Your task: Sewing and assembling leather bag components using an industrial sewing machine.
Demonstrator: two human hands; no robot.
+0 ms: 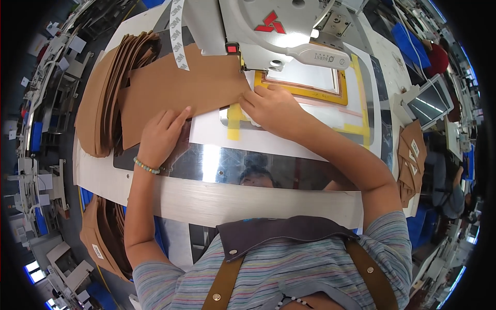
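Observation:
A flat brown cut piece [178, 77] lies across the machine bed beneath the white machine head [258, 28]. My left hand [163, 134], with a beaded bracelet at the wrist, rests its fingertips on the piece's lower edge, fingers lightly bent. My right hand [268, 106] grips the piece's right corner between thumb and fingers. Just beyond that hand is a yellow rectangular template frame [341, 101] on white sheets with yellow tape strips [233, 129]. A pale printed tape strip [178, 36] hangs over the brown piece.
Stacked brown pieces lie at the left [103, 98], lower left [103, 237] and right [411, 155]. A steel plate [196, 163] borders the white table edge [206, 204]. A screen [424, 101] stands at right. Behind it is another person [447, 191], with workstations around.

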